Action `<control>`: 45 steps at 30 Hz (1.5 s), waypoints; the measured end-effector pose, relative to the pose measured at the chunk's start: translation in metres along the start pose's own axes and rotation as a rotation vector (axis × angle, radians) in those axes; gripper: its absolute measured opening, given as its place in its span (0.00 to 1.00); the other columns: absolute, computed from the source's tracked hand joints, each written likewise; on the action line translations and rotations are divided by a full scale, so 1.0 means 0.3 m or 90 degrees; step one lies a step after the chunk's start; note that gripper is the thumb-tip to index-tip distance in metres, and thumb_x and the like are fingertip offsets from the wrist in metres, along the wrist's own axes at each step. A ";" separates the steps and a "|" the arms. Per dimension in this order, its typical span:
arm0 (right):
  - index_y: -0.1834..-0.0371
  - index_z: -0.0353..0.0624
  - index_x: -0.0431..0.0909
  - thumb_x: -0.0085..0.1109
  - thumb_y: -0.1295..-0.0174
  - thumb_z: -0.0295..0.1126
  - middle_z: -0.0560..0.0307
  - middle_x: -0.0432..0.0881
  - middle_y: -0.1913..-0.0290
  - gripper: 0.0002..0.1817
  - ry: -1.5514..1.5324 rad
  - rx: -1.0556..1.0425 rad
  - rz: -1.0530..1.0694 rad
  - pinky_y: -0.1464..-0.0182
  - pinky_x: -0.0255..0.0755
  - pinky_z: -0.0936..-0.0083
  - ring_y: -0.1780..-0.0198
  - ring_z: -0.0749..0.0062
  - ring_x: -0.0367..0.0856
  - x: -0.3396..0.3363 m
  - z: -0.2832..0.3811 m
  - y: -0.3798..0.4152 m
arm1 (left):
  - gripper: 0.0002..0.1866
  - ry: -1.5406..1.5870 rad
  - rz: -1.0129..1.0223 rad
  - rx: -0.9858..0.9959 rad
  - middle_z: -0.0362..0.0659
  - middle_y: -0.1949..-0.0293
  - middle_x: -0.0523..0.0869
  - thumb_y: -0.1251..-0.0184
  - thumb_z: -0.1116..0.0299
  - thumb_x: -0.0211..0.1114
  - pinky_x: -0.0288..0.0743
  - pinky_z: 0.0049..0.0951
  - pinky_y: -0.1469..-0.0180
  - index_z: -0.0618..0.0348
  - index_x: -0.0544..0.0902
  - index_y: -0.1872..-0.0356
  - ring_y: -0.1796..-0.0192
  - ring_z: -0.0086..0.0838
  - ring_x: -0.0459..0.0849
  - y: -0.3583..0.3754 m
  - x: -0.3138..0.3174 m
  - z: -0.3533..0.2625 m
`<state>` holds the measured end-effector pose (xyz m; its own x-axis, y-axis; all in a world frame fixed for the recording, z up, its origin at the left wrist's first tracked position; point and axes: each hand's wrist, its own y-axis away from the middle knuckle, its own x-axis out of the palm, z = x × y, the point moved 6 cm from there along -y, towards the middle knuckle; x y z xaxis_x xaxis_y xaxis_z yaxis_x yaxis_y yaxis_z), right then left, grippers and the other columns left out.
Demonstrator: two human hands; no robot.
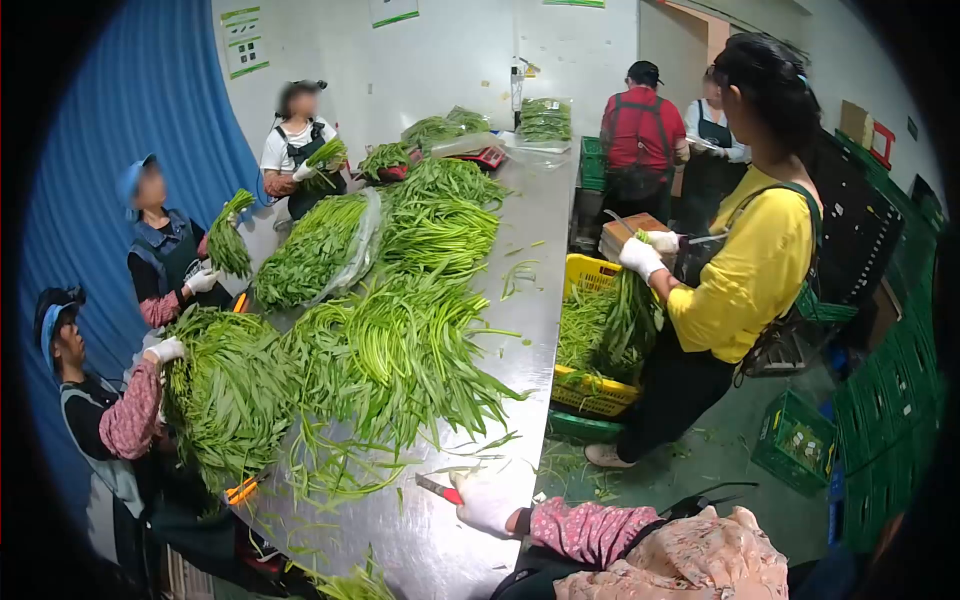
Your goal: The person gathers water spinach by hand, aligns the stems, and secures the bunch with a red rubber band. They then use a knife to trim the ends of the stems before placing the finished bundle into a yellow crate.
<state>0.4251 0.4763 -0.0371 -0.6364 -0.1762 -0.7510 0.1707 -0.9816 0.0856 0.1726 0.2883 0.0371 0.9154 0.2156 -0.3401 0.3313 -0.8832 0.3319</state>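
Observation:
My right hand, in a white glove below a pink patterned sleeve, is closed on a knife with a red part by the fingers. The knife points left, just over the metal table. My left hand is not in view. A bunch of leafy greens shows at the bottom edge, partly cut off. Beyond my right hand lies a large heap of long-stemmed greens, with loose leaves and stems scattered at its near side.
Across the table, people in gloves handle greens. On the right, a person in yellow holds greens above a yellow basket. Green crates stand on the floor. Bagged greens and a red scale sit at the far end.

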 end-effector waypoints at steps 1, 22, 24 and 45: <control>0.50 0.35 0.73 0.62 0.47 0.31 0.39 0.81 0.68 0.21 -0.044 0.007 0.023 0.60 0.74 0.54 0.63 0.43 0.82 0.005 -0.016 -0.006 | 0.25 0.017 -0.011 -0.032 0.48 0.52 0.83 0.40 0.74 0.73 0.76 0.36 0.47 0.71 0.76 0.43 0.51 0.36 0.80 -0.002 0.017 -0.003; 0.49 0.46 0.71 0.65 0.40 0.42 0.45 0.84 0.58 0.21 0.022 -0.418 0.428 0.60 0.79 0.59 0.59 0.48 0.86 0.284 0.771 0.373 | 0.17 0.558 0.065 -0.080 0.47 0.64 0.86 0.41 0.73 0.66 0.80 0.30 0.58 0.63 0.78 0.50 0.64 0.30 0.85 0.196 -0.346 0.235; 0.49 0.46 0.70 0.63 0.40 0.38 0.44 0.84 0.58 0.19 0.004 -0.503 0.416 0.61 0.79 0.58 0.61 0.47 0.85 0.324 0.849 0.418 | 0.17 0.571 0.055 -0.072 0.47 0.64 0.86 0.41 0.72 0.67 0.80 0.31 0.58 0.63 0.79 0.50 0.65 0.31 0.85 0.222 -0.394 0.306; 0.59 0.45 0.76 0.65 0.48 0.28 0.51 0.79 0.68 0.13 0.035 -0.758 0.235 0.71 0.77 0.60 0.70 0.53 0.84 0.737 1.173 0.676 | 0.14 0.516 0.051 -0.041 0.44 0.64 0.87 0.39 0.77 0.66 0.80 0.28 0.59 0.66 0.81 0.51 0.65 0.27 0.86 0.318 -0.759 0.529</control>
<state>0.0541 0.2122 0.0447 -0.3782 -0.3952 -0.8371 0.9252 -0.1921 -0.3273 -0.0406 0.0888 0.0065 0.8099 0.4085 0.4208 0.2472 -0.8885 0.3867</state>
